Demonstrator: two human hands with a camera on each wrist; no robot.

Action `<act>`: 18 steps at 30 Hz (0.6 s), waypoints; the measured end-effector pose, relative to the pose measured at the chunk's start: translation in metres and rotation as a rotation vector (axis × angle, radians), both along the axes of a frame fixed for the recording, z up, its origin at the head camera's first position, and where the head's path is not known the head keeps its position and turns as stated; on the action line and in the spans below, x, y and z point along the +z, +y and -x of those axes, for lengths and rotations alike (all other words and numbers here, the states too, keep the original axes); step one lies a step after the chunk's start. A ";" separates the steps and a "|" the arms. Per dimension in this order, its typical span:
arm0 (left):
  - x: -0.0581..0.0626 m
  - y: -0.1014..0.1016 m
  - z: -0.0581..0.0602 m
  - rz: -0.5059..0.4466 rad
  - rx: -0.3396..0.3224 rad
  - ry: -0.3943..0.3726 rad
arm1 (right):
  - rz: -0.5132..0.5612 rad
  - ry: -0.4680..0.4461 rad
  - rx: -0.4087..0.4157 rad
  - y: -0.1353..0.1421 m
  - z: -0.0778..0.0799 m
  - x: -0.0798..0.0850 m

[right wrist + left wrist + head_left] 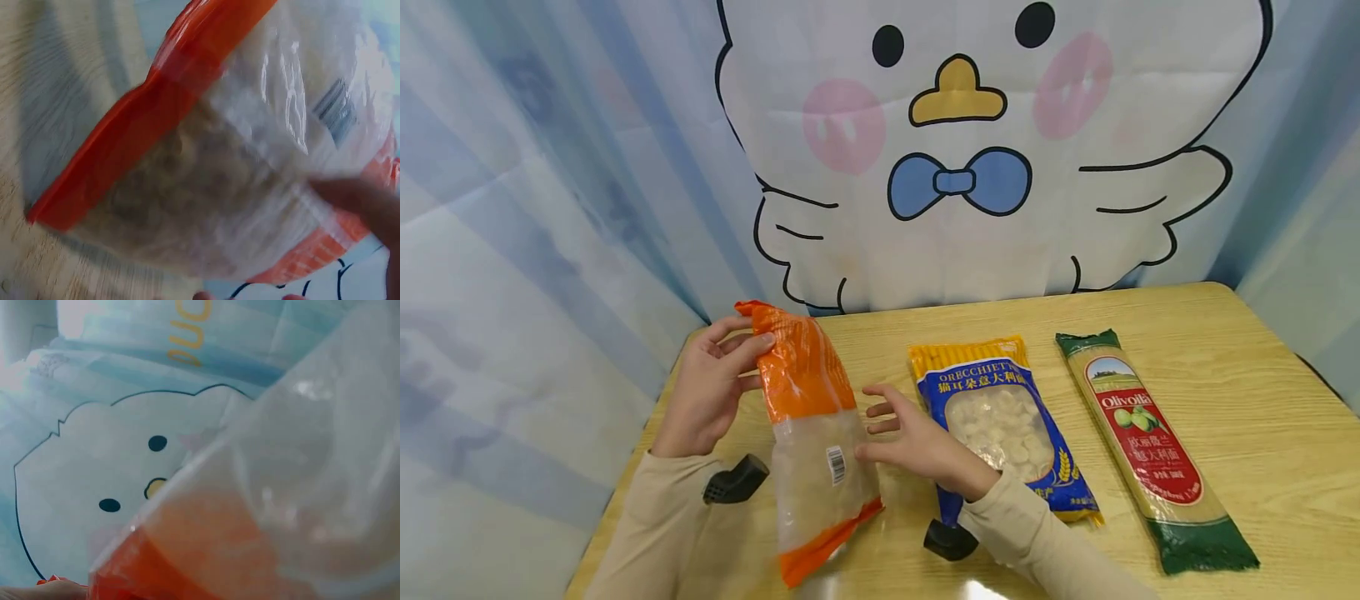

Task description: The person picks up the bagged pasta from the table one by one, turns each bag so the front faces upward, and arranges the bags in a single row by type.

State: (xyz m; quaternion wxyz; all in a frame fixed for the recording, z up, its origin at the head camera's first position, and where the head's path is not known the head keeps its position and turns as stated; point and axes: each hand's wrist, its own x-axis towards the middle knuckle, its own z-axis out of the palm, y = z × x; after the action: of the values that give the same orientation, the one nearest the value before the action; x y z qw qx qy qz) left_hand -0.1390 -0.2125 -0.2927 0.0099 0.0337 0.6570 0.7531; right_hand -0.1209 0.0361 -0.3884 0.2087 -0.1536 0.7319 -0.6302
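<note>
A plastic food bag (812,450), orange at both ends with a see-through middle and a barcode, is held raised and tilted. The left hand (707,387) pinches its upper left edge, thumb in front. Beside the bag's right edge is the right hand (921,442), fingers extended and its thumb at the bag; contact cannot be told. Pale contents show dimly through the bag (206,181) in the right wrist view, where a blurred thumb (356,197) crosses in front. The bag (212,544) fills much of the left wrist view, hiding most of the left hand.
A blue and yellow orecchiette pasta bag (1000,417) lies behind the right forearm. Further right lies a long spaghetti pack (1157,450) with green ends and a red label. The wooden table (1247,367) meets a printed curtain (955,258) at the back.
</note>
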 end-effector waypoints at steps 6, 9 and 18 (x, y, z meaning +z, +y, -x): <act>0.012 0.011 -0.007 0.026 0.049 0.001 | 0.108 -0.080 0.056 0.000 -0.002 0.006; 0.015 0.017 -0.009 0.024 0.058 0.019 | 0.093 -0.090 0.071 -0.004 -0.005 0.008; 0.017 0.033 -0.010 0.051 0.066 0.011 | 0.050 -0.034 0.050 -0.017 -0.006 0.003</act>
State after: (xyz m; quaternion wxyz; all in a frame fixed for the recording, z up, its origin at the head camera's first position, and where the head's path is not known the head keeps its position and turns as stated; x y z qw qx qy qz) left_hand -0.1295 -0.1793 -0.2759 -0.0179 0.0159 0.6768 0.7358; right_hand -0.1151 0.0191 -0.3855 0.2329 -0.1664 0.7082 -0.6454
